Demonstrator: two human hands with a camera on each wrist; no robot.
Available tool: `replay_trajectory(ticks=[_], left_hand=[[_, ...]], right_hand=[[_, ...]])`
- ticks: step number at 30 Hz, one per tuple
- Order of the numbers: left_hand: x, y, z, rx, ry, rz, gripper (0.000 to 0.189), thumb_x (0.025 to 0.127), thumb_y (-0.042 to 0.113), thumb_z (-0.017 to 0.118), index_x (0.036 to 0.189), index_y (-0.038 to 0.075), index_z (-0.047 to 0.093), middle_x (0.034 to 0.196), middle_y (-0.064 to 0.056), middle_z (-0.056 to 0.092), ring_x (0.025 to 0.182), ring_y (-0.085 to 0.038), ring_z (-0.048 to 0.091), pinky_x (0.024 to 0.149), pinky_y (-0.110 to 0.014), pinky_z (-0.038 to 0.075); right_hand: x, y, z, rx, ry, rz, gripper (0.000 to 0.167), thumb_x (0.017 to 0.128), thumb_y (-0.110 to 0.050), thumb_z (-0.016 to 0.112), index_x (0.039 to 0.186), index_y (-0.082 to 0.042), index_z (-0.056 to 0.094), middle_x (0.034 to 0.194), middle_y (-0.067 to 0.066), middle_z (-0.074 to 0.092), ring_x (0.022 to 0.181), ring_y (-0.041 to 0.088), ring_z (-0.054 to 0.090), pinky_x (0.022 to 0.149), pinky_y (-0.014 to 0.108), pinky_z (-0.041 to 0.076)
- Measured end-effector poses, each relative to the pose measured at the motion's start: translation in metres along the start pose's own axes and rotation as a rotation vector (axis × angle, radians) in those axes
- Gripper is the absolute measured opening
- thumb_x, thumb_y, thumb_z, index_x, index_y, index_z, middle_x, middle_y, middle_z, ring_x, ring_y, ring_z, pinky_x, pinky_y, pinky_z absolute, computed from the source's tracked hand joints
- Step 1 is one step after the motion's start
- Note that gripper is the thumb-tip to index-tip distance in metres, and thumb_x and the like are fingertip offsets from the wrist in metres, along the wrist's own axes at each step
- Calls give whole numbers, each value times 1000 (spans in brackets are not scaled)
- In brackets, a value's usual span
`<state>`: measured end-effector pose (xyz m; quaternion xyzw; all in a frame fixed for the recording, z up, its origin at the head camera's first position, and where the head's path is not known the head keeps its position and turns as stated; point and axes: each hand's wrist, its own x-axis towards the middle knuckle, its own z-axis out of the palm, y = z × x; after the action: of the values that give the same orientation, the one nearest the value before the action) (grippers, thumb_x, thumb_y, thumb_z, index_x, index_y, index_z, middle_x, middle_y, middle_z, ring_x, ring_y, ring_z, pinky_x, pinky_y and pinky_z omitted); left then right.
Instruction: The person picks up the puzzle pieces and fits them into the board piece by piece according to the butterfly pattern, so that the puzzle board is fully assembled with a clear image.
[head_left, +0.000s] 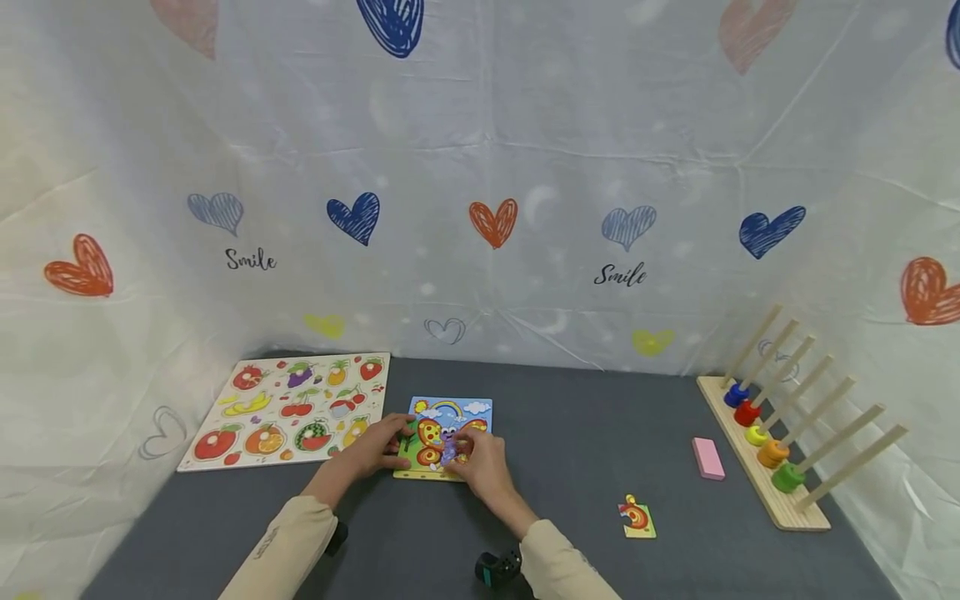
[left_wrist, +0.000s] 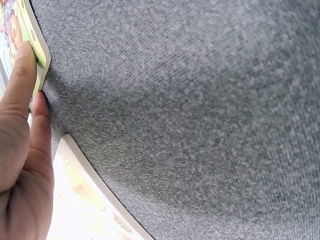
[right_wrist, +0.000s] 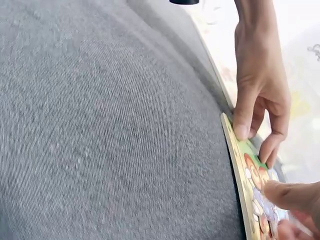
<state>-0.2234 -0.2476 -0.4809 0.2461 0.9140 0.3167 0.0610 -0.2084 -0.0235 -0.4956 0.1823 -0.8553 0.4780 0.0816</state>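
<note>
A small butterfly puzzle board (head_left: pixel 427 403) with a rainbow, sky and grass lies on the table. My left hand (head_left: pixel 377 448) holds its left side, with thumb and fingertips on the grass part. The left wrist view has that hand (left_wrist: pixel 25 145) at the board's corner (left_wrist: pixel 42 55). My right hand (head_left: pixel 483 467) is over the board's right half, its thumb and fingers pinching at the purple butterfly-body piece (head_left: pixel 448 447). This hand (right_wrist: pixel 297 200) partly covers the picture in the right wrist view. One loose puzzle piece (head_left: pixel 637 518) with a red-orange swirl lies to the right.
A large fruit puzzle board (head_left: pixel 258 422) lies at the left, close to my left hand. On the right are a pink block (head_left: pixel 708 458) and a wooden peg stand (head_left: pixel 798 515) with coloured rings. A black object (head_left: pixel 498 569) is near my right wrist. A heart-printed curtain (head_left: pixel 555 242) hangs behind.
</note>
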Motion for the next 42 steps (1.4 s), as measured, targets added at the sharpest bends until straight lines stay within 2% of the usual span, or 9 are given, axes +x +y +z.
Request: replay_trajectory(ticks=[5, 9, 14, 19, 22, 26, 30, 37, 42], left_hand=[[2, 0, 2, 18, 1, 3, 35, 84, 14, 75, 109, -3, 58, 136, -26, 44, 103, -31, 53, 87, -44, 44], [3, 1, 1, 25, 6, 35, 34, 83, 12, 75, 107, -3, 57, 135, -28, 45, 103, -32, 54, 87, -47, 44], [5, 2, 0, 21, -4, 37, 34, 83, 10, 75, 107, -5, 57, 134, -29, 45, 99, -30, 52, 87, -47, 43], [5, 2, -1, 21, -20, -3, 35, 83, 11, 75, 109, -5, 57, 135, -28, 45, 104, -31, 51, 90, -47, 43], [3, 2, -1, 19, -24, -15, 37, 83, 11, 75, 110, -5, 57, 135, -28, 44, 100, -29, 52, 87, -43, 44], [1, 2, -1, 9, -33, -16, 41, 84, 12, 75, 115, -7, 56, 135, -28, 44, 90, -24, 52, 81, -37, 45], [-2, 0, -4, 15, -24, -18, 40, 84, 13, 74, 114, -6, 56, 136, -28, 43, 88, -21, 51, 78, -35, 45], [-4, -3, -7, 3, -12, -14, 35, 84, 13, 74, 110, -3, 56, 137, -28, 43, 87, -21, 51, 77, -34, 45], [-2, -1, -5, -2, -21, -12, 36, 84, 12, 74, 111, -3, 56, 138, -28, 42, 87, -21, 51, 77, -34, 45]], right_hand=[[-3, 3, 9, 163, -18, 13, 28, 70, 8, 80, 96, 7, 68, 89, 17, 69, 80, 29, 67, 70, 33, 55], [-2, 8, 13, 166, -11, -9, 26, 71, 5, 81, 94, 6, 68, 87, 16, 69, 78, 27, 68, 69, 28, 55], [-1, 12, -10, 320, -23, 43, 26, 76, 4, 77, 100, 9, 67, 95, 23, 68, 85, 33, 68, 70, 28, 55], [-16, 28, -70, 354, -103, 129, 40, 80, -2, 76, 117, 6, 62, 117, 24, 62, 106, 39, 60, 88, 41, 50], [-34, 44, -121, 207, -231, 159, 58, 75, -5, 81, 126, 4, 57, 129, 25, 55, 118, 43, 51, 93, 49, 46], [-66, 67, -186, -95, -353, 157, 79, 61, -8, 89, 130, 6, 53, 128, 29, 52, 117, 47, 49, 88, 52, 46], [-89, 89, -225, -141, -408, 177, 78, 60, -6, 89, 128, 9, 53, 124, 29, 55, 111, 43, 54, 85, 43, 50], [-98, 110, -232, -21, -393, 160, 53, 72, -13, 84, 116, 7, 62, 111, 20, 64, 86, 8, 59, 72, 27, 54], [-96, 100, -215, 44, -298, 205, 49, 72, -11, 84, 113, 7, 64, 109, 20, 66, 90, 15, 65, 74, 26, 54]])
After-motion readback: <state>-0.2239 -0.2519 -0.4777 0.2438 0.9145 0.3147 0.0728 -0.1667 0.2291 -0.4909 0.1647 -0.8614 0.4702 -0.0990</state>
